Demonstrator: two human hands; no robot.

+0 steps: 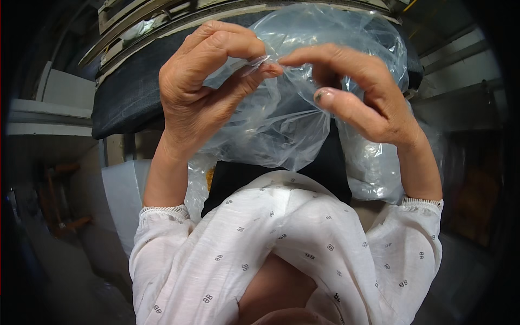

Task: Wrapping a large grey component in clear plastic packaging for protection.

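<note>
A large clear plastic bag (pixel 281 130) lies crumpled across my lap and over the dark padded surface in front of me. With thumb and index finger, my left hand (pixel 197 81) pinches a small fold of its thin film at the upper middle. My right hand (pixel 374 89) is beside it, the index fingertip close to the pinched film. Its thumb stands well apart from that finger, and I see nothing gripped between them. The remaining right fingers are curled behind and partly hidden. Whether the right fingertip touches the film, I cannot tell.
Behind the bag runs a dark padded bench edge (pixel 122 108) with metal rails (pixel 135 35) beyond it. More clear plastic (pixel 374 168) hangs at the right of my lap. A white panel (pixel 124 189) stands low at the left. A brown wooden frame (pixel 65 200) is farther left.
</note>
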